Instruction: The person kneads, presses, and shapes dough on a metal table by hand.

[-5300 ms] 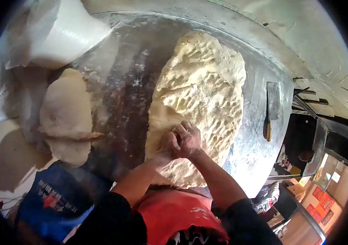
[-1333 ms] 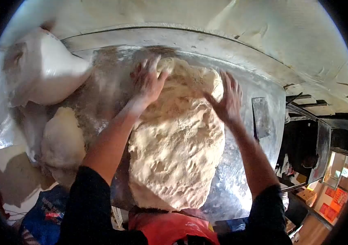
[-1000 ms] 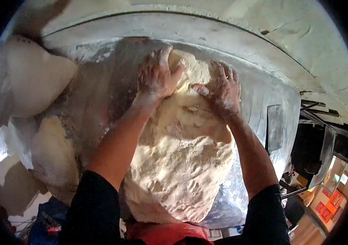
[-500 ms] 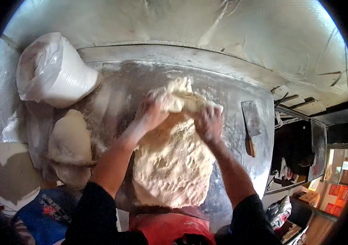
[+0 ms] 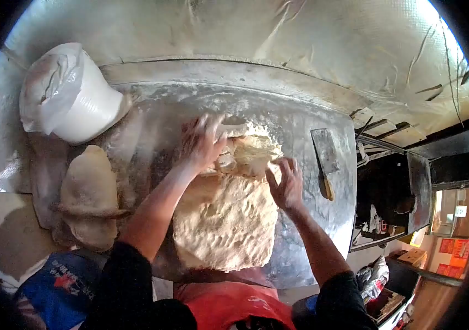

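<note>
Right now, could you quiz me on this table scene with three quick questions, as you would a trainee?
1. True or false: the bladed tool lies to the right of the dough.
2. Which hand is nearer the white sack?
3. What marks the dough's near part: a) stripes, b) dents, c) seeds?

Key: 1. True. 2. The left hand. 3. b) dents.

One left hand (image 5: 203, 143), one right hand (image 5: 288, 187) (two in all), one dough slab (image 5: 226, 220), one white sack (image 5: 88, 104), one cleaver (image 5: 325, 152).
</note>
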Tool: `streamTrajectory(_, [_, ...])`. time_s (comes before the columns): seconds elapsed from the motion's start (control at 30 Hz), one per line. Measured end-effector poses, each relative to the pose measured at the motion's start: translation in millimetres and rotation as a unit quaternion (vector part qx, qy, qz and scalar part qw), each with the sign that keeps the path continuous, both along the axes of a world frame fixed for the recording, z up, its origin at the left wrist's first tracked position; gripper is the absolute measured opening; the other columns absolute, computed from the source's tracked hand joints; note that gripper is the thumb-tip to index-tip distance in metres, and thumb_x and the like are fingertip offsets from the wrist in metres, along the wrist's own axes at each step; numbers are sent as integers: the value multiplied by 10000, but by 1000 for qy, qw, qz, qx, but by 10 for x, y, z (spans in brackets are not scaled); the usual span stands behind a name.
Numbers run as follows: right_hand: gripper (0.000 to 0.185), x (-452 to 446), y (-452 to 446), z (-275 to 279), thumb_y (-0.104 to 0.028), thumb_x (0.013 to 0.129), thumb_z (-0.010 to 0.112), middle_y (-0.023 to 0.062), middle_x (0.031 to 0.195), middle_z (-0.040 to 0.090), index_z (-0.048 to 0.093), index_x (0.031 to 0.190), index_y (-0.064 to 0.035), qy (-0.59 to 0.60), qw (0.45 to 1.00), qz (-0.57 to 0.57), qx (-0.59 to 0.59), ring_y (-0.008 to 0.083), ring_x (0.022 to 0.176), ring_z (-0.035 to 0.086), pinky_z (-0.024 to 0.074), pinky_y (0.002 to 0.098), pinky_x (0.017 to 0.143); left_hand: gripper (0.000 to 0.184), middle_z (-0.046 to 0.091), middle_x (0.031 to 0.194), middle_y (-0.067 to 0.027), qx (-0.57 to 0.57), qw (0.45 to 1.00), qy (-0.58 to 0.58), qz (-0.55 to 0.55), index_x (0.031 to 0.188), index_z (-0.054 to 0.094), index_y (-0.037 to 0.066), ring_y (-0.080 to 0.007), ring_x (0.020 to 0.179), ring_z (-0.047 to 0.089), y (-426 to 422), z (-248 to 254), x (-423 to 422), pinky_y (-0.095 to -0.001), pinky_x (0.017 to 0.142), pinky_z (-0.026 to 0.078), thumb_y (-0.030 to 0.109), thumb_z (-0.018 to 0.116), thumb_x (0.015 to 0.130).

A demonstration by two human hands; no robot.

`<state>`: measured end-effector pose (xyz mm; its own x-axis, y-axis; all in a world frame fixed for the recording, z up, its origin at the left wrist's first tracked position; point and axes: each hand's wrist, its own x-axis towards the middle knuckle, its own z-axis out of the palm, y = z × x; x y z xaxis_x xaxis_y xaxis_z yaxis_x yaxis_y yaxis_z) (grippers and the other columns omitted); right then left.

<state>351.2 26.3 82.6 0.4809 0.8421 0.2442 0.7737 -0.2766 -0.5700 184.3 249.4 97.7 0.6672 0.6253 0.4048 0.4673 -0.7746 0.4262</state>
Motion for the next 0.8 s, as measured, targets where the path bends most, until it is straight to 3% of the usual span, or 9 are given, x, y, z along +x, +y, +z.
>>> streamTrajectory(0.07, [313, 224, 338, -82, -259, 941, 695, 218, 1185, 613, 635, 1174, -59, 76, 997, -29, -1, 452, 1092, 601, 492, 525, 907, 481, 643, 1245, -244, -87, 986, 144, -15, 1322, 601, 86, -404, 1170, 616, 307, -686, 391, -494, 1003, 503, 389, 618, 948])
streamTrajectory(0.13, [341, 461, 672, -267, -317, 960, 673, 235, 1196, 625, 641, 1180, -58, 73, 994, -68, -51, 446, 1118, 609, 504, 517, 914, 589, 532, 1450, -245, -189, 933, 305, -18, 1418, 560, 128, -407, 1365, 489, 264, -742, 626, -506, 1150, 378, 521, 519, 981])
streamTrajectory(0.2, [368, 736, 975, -640, -365, 976, 651, 240, 1175, 648, 655, 1180, -59, 80, 992, -66, -68, 438, 1075, 639, 517, 510, 901, 646, 428, 1582, -166, -199, 934, 296, -18, 1447, 544, 134, -371, 1507, 306, 24, -511, 470, -511, 1267, 148, 576, 476, 981])
streamTrajectory(0.3, [408, 928, 1361, -1077, -424, 1000, 616, 240, 1053, 698, 673, 1149, -49, 83, 996, -18, -41, 405, 978, 687, 534, 501, 864, 556, 591, 1412, -141, -117, 982, 140, -50, 1299, 661, 120, -374, 1331, 506, -113, -547, 139, -534, 1136, 352, 492, 570, 897])
streamTrajectory(0.37, [419, 901, 1541, -975, -435, 1007, 616, 225, 1003, 727, 681, 1145, -45, 321, 941, -35, -103, 362, 961, 704, 537, 483, 860, 552, 627, 1351, -121, -75, 988, 129, -41, 1284, 674, 126, -361, 1287, 532, -184, -677, 49, -527, 1101, 374, 489, 583, 878])
streamTrajectory(0.53, [453, 852, 1255, -881, -434, 995, 639, 177, 1091, 712, 687, 1148, -10, 203, 962, 169, -74, 277, 1023, 660, 512, 451, 903, 504, 662, 1273, -119, 4, 997, 63, -52, 1233, 695, 123, -369, 1209, 565, -283, -640, -20, -521, 1036, 410, 406, 655, 818])
streamTrajectory(0.63, [409, 512, 640, -690, -424, 977, 645, 163, 1308, 637, 702, 1173, -70, -47, 981, 181, 55, 293, 1236, 572, 460, 501, 1007, 515, 614, 1334, -108, 6, 996, 81, -27, 1251, 690, 148, -368, 1269, 529, -525, -665, -171, -555, 1043, 403, 411, 672, 808])
streamTrajectory(0.7, [384, -26, 311, -480, -390, 934, 644, 158, 1416, 551, 698, 1205, -124, -20, 999, 32, -31, 362, 1344, 477, 384, 558, 1093, 496, 592, 1365, -94, 20, 995, 91, -22, 1297, 681, 193, -367, 1288, 513, -668, -703, -208, -582, 1037, 393, 403, 650, 849])
streamTrajectory(0.8, [382, -78, 169, -921, -366, 876, 651, 155, 1400, 558, 704, 1200, -172, -37, 995, 41, 84, 415, 1331, 479, 399, 573, 1076, 450, 548, 1418, -131, 58, 989, 134, -37, 1344, 641, 169, -419, 1276, 498, -577, -639, -57, -593, 1039, 391, 384, 566, 956])
